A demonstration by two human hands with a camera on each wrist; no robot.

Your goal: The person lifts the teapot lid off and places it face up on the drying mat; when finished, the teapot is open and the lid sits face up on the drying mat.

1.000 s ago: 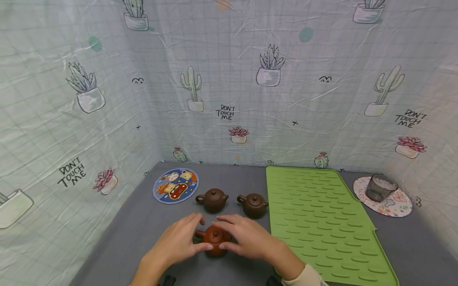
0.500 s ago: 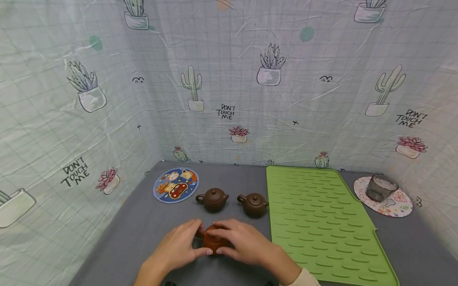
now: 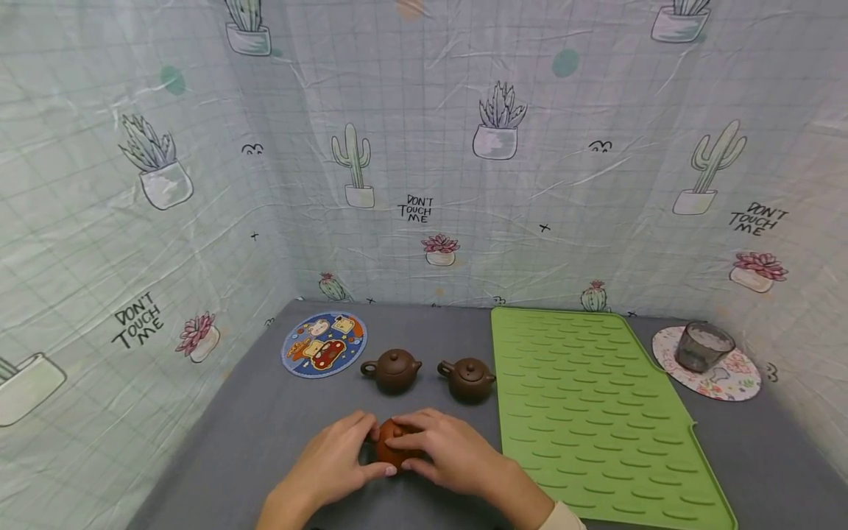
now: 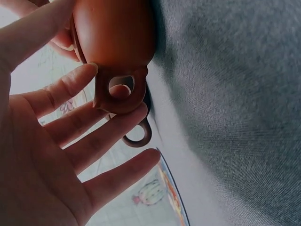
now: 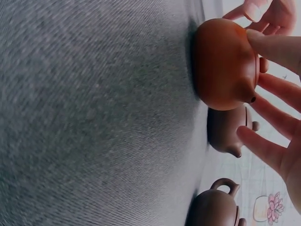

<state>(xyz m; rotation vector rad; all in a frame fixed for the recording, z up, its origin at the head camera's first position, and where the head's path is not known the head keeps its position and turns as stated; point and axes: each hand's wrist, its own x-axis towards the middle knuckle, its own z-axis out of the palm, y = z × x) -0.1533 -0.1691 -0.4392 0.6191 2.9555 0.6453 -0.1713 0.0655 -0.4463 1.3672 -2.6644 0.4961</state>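
At the near edge of the grey table (image 3: 252, 442), we find a small reddish clay teapot (image 3: 391, 445) standing on the cloth between both hands. The left hand (image 3: 331, 460) lies against its handle side; the left wrist view shows the fingers (image 4: 101, 141) spread and nearly straight, touching the loop handle (image 4: 120, 89), not curled round it. The right hand (image 3: 450, 453) covers the spout side and top, fingertips (image 5: 273, 44) resting on the body near the lid, the fingers likewise extended. We judge this a cupping contact from two sides, not a firm hold.

Risks, as we assess them: the lid sits loose under the fingertips and could slide off if the pot is tilted. With straight fingers pressing a rounded, smooth body, the pot could slip out and drop onto the table. The spout (image 5: 251, 99) and handle are the thin parts and would chip first. Two darker brown teapots (image 3: 392, 370) (image 3: 467, 379) stand just behind, near enough to be knocked by a forward push.

Writing: the backdrop cloth (image 3: 424, 147) carries the printed words "DON'T TOUCH ME" (image 3: 415, 208), repeated at left and right among cactus drawings. We read no brand on the pots, the green ribbed mat (image 3: 596, 412), the picture coaster (image 3: 324, 344) or the glass cup (image 3: 704, 346) on its floral coaster (image 3: 735, 379).
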